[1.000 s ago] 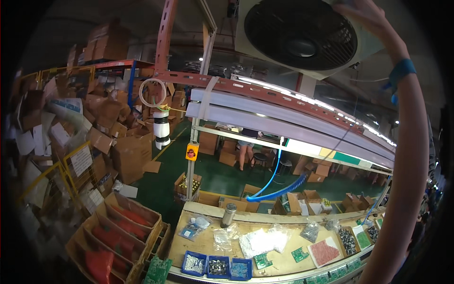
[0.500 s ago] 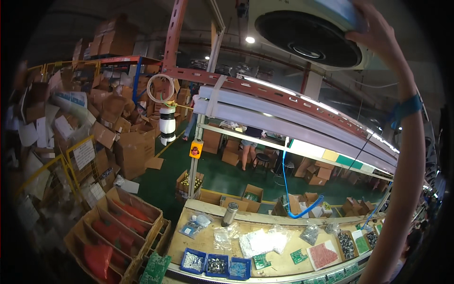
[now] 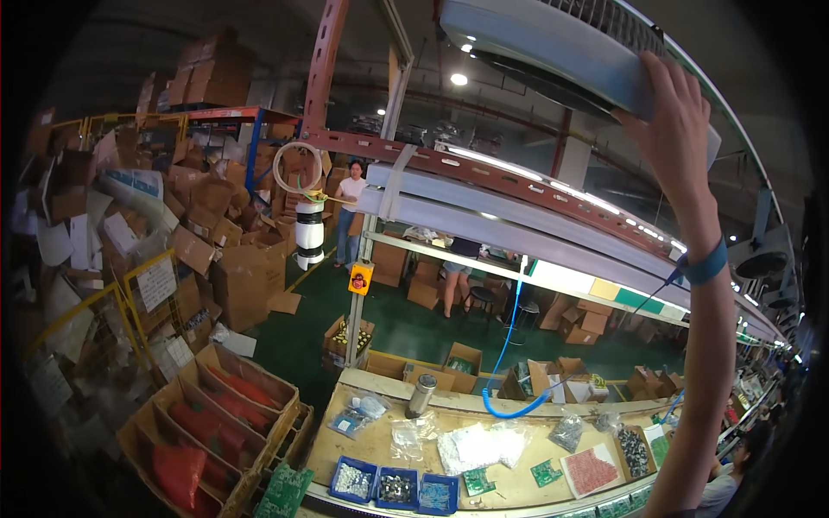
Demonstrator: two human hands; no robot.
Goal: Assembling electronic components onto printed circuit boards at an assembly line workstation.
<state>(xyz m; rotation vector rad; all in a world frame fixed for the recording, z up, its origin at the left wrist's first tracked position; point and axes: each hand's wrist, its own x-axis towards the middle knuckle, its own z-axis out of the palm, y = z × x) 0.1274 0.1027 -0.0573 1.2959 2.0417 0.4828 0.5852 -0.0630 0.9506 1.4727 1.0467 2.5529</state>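
My right hand point(image 3: 675, 129) is raised high at the upper right, a blue wristband point(image 3: 706, 262) round its wrist. Its fingers curl over the edge of a pale, box-shaped overhead fan unit point(image 3: 544, 45), with the thumb beneath. The unit's side faces me, a slatted grille point(image 3: 596, 19) shows along its top, and only a dark sliver of its underside is visible. My left hand is out of view.
Below is a workbench point(image 3: 389, 449) with blue parts bins point(image 3: 396, 488), green circuit boards point(image 3: 546, 472), plastic bags and a metal flask point(image 3: 420, 395). A red beam point(image 3: 380, 145) and lamp housings cross above it. A blue coiled hose point(image 3: 518, 411) hangs there. Cartons point(image 3: 250, 285) crowd the left.
The fan unit has tilted, hiding most of its round black underside and showing its side and top grille. My right hand has come lower with it. The blue hose has shifted left.
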